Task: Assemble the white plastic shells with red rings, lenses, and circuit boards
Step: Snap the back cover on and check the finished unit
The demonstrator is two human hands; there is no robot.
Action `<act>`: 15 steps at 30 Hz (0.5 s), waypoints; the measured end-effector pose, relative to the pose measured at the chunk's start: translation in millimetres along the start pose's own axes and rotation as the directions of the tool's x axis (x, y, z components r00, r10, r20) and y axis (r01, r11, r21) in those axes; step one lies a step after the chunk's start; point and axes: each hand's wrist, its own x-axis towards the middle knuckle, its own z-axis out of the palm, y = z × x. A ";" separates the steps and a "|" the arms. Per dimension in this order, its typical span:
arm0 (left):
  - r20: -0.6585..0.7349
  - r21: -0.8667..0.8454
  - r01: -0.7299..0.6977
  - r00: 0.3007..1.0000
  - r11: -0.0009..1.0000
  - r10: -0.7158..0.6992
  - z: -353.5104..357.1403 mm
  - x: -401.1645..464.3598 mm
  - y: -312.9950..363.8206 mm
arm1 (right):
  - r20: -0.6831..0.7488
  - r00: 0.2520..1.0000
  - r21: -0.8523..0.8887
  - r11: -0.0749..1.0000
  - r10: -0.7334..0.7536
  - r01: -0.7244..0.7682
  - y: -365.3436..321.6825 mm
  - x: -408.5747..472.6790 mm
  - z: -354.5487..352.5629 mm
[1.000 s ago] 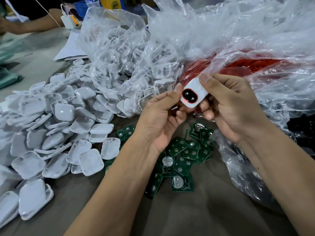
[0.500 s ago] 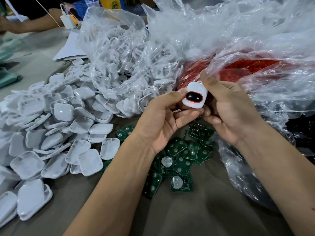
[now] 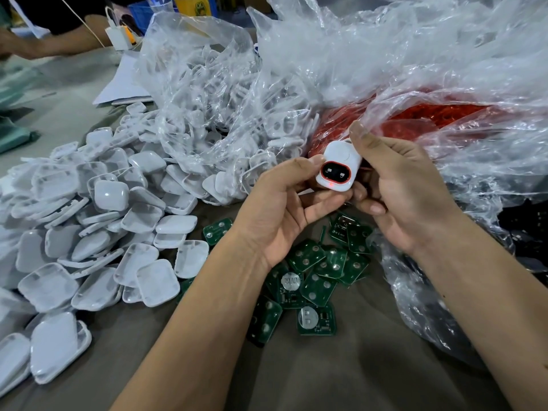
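Both hands hold one white plastic shell (image 3: 338, 161) above the table; it has a dark oval lens with a red ring around it and a small red dot below. My left hand (image 3: 281, 209) grips it from the left and below, thumb at the lens edge. My right hand (image 3: 406, 188) holds it from the right, thumb pressed on its top. Green circuit boards (image 3: 314, 280) lie scattered on the table under my hands. Loose white shells (image 3: 98, 232) are heaped at the left. Red rings (image 3: 421, 120) fill a clear bag behind my right hand.
A clear bag of more white shells (image 3: 219, 108) stands behind the pile. Crumpled clear plastic (image 3: 415, 54) covers the back right, with a bag of dark parts (image 3: 527, 229) at the right edge. Another person's arm (image 3: 59, 43) rests at the far left, near white paper (image 3: 124, 84).
The shell has been turned in my hands, so the lens end now faces me lower down, and my right thumb has shifted onto its top.
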 end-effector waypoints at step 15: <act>-0.055 -0.004 -0.022 0.998 1.000 0.021 0.6 1.2 0.6 | 0.046 0.999 0.002 1.000 -0.011 0.011 -0.3 0.6 -1.0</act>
